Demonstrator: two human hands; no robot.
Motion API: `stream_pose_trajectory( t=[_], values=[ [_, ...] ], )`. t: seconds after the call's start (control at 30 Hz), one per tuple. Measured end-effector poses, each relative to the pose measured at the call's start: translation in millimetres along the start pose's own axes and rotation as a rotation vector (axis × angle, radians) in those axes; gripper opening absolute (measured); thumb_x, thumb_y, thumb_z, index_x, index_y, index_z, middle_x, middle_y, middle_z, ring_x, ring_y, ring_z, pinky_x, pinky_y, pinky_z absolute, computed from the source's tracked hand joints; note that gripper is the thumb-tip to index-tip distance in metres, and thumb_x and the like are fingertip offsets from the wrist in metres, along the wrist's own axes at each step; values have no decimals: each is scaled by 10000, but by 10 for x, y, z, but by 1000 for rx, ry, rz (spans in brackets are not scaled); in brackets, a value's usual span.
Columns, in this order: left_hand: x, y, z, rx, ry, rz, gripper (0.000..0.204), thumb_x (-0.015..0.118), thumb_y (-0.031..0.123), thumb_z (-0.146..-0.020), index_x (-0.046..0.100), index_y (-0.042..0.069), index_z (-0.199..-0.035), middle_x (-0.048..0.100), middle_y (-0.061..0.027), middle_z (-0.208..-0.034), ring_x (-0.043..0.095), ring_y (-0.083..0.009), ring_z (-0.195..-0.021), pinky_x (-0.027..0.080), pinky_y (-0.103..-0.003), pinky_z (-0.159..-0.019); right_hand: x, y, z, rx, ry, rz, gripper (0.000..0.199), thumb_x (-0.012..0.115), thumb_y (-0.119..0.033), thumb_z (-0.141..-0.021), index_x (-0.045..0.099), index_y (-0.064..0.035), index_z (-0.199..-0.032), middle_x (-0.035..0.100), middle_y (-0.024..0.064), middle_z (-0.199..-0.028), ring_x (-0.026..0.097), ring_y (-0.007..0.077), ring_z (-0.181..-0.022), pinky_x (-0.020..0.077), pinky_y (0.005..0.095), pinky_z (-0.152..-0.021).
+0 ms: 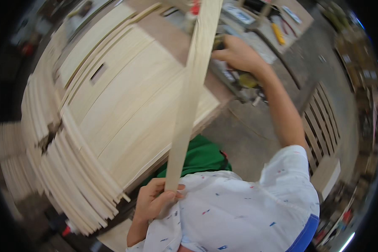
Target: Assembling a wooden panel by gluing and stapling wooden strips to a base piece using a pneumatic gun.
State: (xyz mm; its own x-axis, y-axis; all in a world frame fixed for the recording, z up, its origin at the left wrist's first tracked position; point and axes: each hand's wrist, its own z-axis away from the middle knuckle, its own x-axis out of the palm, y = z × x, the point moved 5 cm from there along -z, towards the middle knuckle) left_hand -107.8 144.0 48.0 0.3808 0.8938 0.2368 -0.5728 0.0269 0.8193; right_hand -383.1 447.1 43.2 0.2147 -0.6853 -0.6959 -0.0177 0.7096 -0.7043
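Note:
A long, pale wooden strip [188, 90] slants up across the middle of the view, its near end close to my body. My left hand [155, 200] pinches that near end, thumb on top. Beyond the bench's right edge, my right hand [241, 54] is closed beside the far part of the strip, fingers curled. A small dark and yellowish thing [218, 41] shows at these fingers, partly behind the strip; its kind is unclear. Under the strip lie wide, pale wooden panels [126, 96] on the workbench [172, 35].
Many thin wooden slats [73, 176] are stacked at the left. A side surface at the upper right carries a yellow-handled tool [278, 33] and red-handled pliers [288, 26]. A slatted wooden piece [322, 122] stands at the right, near cardboard boxes [357, 63].

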Motion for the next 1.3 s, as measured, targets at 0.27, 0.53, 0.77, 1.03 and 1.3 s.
stream_pose_trajectory(
  t=[0.27,0.53,0.77,1.03,1.3],
  values=[
    [938,1379,-1080,187,-161,-525,295,493,245,-979,534,-21,-1100,630,-67,-650,539,-105,-449,409,-248,-427,11,-54,143,-129,99,159,359,631,-219,-764,581,101,-917,645,256,-774,662,349,-714,529,397,-666],
    [2155,1690,-1984,365,-475,-584,315,519,199,-961,533,-48,-1157,636,-75,-812,521,-75,-480,406,-220,-422,53,-155,135,-37,43,114,380,613,-212,-755,596,107,-961,633,317,-915,632,420,-895,496,438,-788],
    [2282,1367,-1975,639,-448,-402,473,576,86,-921,410,-77,-1332,593,-160,-1197,612,-178,-1067,479,-266,-890,-63,-95,175,-56,82,78,376,613,-229,-736,632,106,-906,641,306,-891,638,415,-871,500,439,-768],
    [1050,892,-1419,351,-210,-344,274,539,-50,-898,590,-52,-1167,658,-141,-1048,657,-201,-942,507,-293,-849,-117,-33,220,-99,33,78,279,586,-201,-716,657,67,-689,624,206,-613,646,337,-611,517,415,-619],
    [-479,257,-648,331,460,-425,257,533,-10,-919,593,-54,-1166,659,-144,-1024,640,-190,-914,508,-308,-852,-9,-84,48,-189,119,156,353,593,-256,-703,638,94,-711,628,217,-632,653,347,-631,517,422,-617]
  ],
)
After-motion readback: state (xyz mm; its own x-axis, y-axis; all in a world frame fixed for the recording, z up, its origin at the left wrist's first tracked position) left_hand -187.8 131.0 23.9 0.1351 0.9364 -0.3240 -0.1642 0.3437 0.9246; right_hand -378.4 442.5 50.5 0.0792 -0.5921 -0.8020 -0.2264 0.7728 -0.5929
